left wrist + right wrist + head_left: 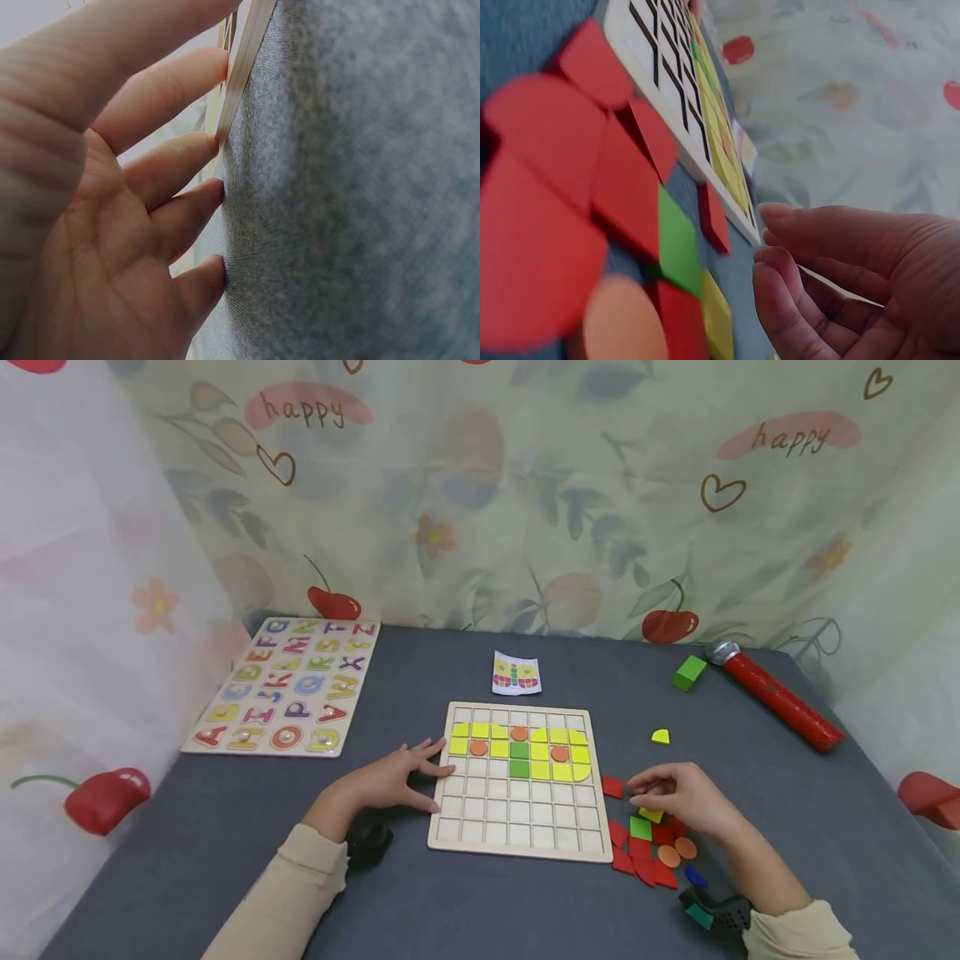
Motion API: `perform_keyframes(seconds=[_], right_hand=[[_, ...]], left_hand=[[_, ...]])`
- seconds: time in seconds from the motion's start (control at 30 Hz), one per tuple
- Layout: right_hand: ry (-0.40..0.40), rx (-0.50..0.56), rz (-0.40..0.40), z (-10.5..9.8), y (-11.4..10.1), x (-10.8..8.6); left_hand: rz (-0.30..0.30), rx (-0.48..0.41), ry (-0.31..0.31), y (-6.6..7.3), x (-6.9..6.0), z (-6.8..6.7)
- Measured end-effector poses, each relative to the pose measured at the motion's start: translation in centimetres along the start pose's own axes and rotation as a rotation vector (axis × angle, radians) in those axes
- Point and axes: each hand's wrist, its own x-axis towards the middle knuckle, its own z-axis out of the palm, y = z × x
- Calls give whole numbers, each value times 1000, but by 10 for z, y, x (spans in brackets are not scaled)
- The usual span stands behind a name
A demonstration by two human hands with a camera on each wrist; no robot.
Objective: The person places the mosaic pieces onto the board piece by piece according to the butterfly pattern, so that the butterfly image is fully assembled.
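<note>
A wooden grid board [442, 827] lies on the grey table with yellow, green and orange pieces in its upper rows. My left hand [393, 777] rests at the board's left edge, fingers spread; in the left wrist view, fingertips of that hand [127, 202] touch the board's side [244, 67]. Just right of the board, my right hand [686, 793] hovers over loose pieces, its fingers loosely bent. The right wrist view shows no piece between the fingertips of this hand [761, 232]. Below it lie red pieces [640, 848], a green square [640, 827] and a partly covered yellow piece [651, 815].
A picture card [516, 674] lies behind the board. An alphabet board [281, 693] is at the back left. On the right are a green block [688, 673], a red microphone [783, 697] and a single yellow piece [660, 737]. Orange discs [668, 857] and a blue piece [695, 877] lie near my right wrist.
</note>
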Motion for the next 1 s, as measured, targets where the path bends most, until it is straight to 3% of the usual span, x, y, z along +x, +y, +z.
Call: perform_keyframes(seconds=[0.23,0.37,0.67,1.0], right_hand=[[5,-28,102,-6,19,-7],[29,-48,118,-2,26,-8],[29,-98,106,1,22,-6],[-5,7,63,-1,13,2]], left_hand=[[-1,11,-6,0,1,-1],[-1,8,-8,-1,1,-1],[-23,14,-9,-2,0,-1],[-31,5,-3,-1,-1,-1]])
